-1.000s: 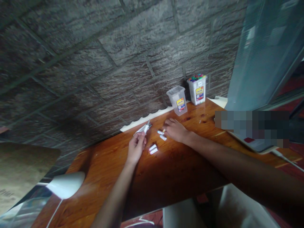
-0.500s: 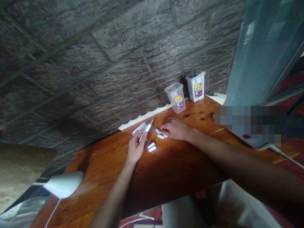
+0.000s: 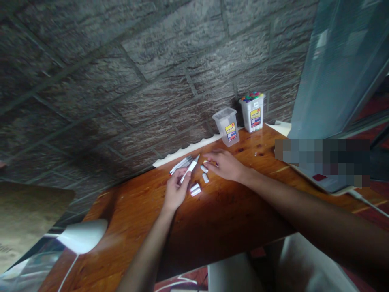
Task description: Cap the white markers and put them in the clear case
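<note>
Head view: the left hand [image 3: 176, 190] holds a white marker [image 3: 192, 165], thumb and fingers closed on its barrel, tip pointing away. Judged light, stiff and smooth, somewhat slippery; best gripped mid-barrel, clear of the tip. Loose caps [image 3: 205, 178] lie between the hands. The right hand [image 3: 226, 164] has thumb and forefinger slightly parted at a yellow-ended cap [image 3: 206, 162]; whether pinched, cannot tell. Surface: glossy wooden table [image 3: 130, 211]. Beyond stand a clear tub [image 3: 226, 125] and a marker-filled tub [image 3: 253, 117], before a rough block wall [image 3: 170, 77].
</note>
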Demonstrator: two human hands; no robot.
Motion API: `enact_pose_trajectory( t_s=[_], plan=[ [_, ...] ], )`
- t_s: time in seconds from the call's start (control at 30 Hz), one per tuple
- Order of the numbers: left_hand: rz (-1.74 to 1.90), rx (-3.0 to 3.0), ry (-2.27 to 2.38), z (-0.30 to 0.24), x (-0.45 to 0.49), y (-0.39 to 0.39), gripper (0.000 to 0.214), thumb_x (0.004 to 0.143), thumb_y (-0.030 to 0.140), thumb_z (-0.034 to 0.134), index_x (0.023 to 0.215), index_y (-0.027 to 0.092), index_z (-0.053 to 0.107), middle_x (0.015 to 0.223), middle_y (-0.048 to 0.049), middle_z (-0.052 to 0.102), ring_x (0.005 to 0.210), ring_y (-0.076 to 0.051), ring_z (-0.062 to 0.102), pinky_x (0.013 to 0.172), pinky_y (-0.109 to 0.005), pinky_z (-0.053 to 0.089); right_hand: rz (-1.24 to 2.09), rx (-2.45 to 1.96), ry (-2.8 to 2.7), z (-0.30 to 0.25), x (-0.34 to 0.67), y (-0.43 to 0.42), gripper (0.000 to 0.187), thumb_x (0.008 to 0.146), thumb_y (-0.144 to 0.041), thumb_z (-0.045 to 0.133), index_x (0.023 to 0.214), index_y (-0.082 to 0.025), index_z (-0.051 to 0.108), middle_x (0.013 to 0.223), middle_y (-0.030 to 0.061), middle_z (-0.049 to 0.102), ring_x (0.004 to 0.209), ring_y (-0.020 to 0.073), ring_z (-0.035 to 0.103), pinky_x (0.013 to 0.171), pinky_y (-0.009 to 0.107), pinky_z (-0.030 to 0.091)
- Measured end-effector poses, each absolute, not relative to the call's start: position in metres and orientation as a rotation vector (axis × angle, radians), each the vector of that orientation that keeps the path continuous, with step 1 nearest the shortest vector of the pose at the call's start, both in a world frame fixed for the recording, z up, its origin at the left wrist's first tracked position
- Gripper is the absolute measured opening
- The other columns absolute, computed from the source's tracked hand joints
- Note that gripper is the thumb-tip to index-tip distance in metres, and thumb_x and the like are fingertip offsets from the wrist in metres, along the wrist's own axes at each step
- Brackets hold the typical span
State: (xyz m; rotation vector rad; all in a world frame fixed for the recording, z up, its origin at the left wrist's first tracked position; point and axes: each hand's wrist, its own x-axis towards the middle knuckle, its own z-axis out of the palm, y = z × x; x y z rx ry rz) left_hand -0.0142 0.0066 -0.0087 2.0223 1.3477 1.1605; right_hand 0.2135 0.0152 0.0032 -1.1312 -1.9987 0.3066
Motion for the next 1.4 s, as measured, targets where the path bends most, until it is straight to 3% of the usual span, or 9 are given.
enact_pose_trajectory(
  t_s=[0.13, 0.33, 0.5, 0.67, 0.83, 1.0, 1.13, 1.27, 1.4],
  plan=[
    [1.104, 2.021, 1.325, -0.007, -0.014, 0.004, 0.026, 0.089, 0.043, 0.058, 0.097, 0.019, 0.062, 0.071, 0.0009, 0.060, 0.063, -0.013, 0.055, 0.063, -0.023, 0.044, 0.539, -1.127, -1.529, 0.003, 0.216, 0.025, 0.023, 0.091, -0.028, 0.054, 0.102, -0.014, 0.069, 0.086, 0.0071, 0.070, 0.074, 0.0158, 0.062, 0.076, 0.030, 0.050],
    [1.105, 2.104, 1.307, -0.005, -0.013, 0.004, 0.027, 0.089, 0.043, 0.056, 0.094, 0.018, 0.065, 0.081, -0.0020, 0.067, 0.077, -0.016, 0.061, 0.074, -0.025, 0.047, 1.045, -0.849, -1.135, 0.002, 0.217, 0.034, 0.027, 0.077, -0.036, 0.071, 0.093, -0.016, 0.066, 0.083, 0.0037, 0.070, 0.073, 0.0135, 0.064, 0.065, 0.025, 0.052],
    [1.093, 2.164, 1.300, -0.006, -0.013, 0.003, 0.027, 0.090, 0.042, 0.056, 0.096, 0.018, 0.066, 0.083, -0.0020, 0.068, 0.078, -0.016, 0.062, 0.075, -0.025, 0.047, 1.130, -0.836, -1.215, 0.005, 0.214, 0.026, 0.026, 0.074, -0.034, 0.074, 0.091, -0.015, 0.069, 0.079, 0.0013, 0.070, 0.066, 0.0106, 0.061, 0.060, 0.023, 0.049],
    [1.042, 2.283, 1.300, -0.008, -0.018, 0.001, 0.026, 0.091, 0.039, 0.056, 0.102, 0.018, 0.066, 0.085, -0.0026, 0.070, 0.076, -0.016, 0.064, 0.073, -0.025, 0.048, 1.234, -0.776, -1.361, 0.008, 0.213, 0.019, 0.024, 0.073, -0.031, 0.075, 0.089, -0.014, 0.073, 0.070, -0.0015, 0.070, 0.061, 0.0092, 0.060, 0.065, 0.023, 0.050],
    [0.978, 2.491, 1.316, -0.003, -0.024, 0.001, 0.027, 0.094, 0.035, 0.053, 0.113, 0.020, 0.064, 0.108, -0.0074, 0.072, 0.097, -0.021, 0.067, 0.090, -0.031, 0.049, 1.199, -0.771, -1.469, 0.009, 0.215, 0.017, 0.026, 0.074, -0.034, 0.076, 0.089, -0.013, 0.075, 0.065, -0.0009, 0.070, 0.055, 0.0093, 0.058, 0.056, 0.022, 0.047],
    [0.886, 2.637, 1.296, 0.004, -0.025, -0.003, 0.032, 0.095, 0.032, 0.050, 0.124, 0.023, 0.058, 0.121, -0.0085, 0.067, 0.110, -0.023, 0.063, 0.096, -0.033, 0.046, 1.177, -0.720, -1.484, 0.006, 0.207, 0.012, 0.022, 0.075, -0.033, 0.074, 0.089, -0.016, 0.076, 0.079, 0.0019, 0.075, 0.066, 0.0117, 0.065, 0.067, 0.025, 0.052],
    [0.798, 2.705, 1.387, 0.006, -0.027, -0.008, 0.030, 0.093, 0.035, 0.050, 0.118, 0.022, 0.060, 0.106, -0.0080, 0.071, 0.090, -0.022, 0.067, 0.082, -0.030, 0.048, 1.232, -0.635, -1.531, 0.007, 0.197, 0.003, 0.023, 0.075, -0.033, 0.075, 0.090, -0.016, 0.074, 0.083, 0.0030, 0.076, 0.070, 0.0128, 0.067, 0.069, 0.026, 0.054],
    [0.760, 2.764, 1.454, 0.006, -0.029, -0.009, 0.030, 0.090, 0.046, 0.050, 0.087, 0.020, 0.064, 0.073, -0.0062, 0.066, 0.068, -0.021, 0.061, 0.063, -0.028, 0.042, 1.212, -0.641, -1.553, 0.007, 0.190, -0.003, 0.026, 0.071, -0.033, 0.078, 0.088, -0.015, 0.070, 0.082, 0.0022, 0.074, 0.073, 0.0135, 0.067, 0.071, 0.026, 0.053],
    [0.761, 2.777, 1.512, 0.004, -0.029, -0.007, 0.041, 0.085, 0.058, 0.051, 0.071, 0.021, 0.061, 0.058, -0.0041, 0.059, 0.055, -0.020, 0.055, 0.055, -0.027, 0.033, 1.181, -0.637, -1.596, 0.002, 0.187, -0.004, 0.026, 0.070, -0.031, 0.079, 0.085, -0.016, 0.065, 0.080, 0.0001, 0.071, 0.074, 0.0129, 0.066, 0.070, 0.025, 0.051]
  ],
)
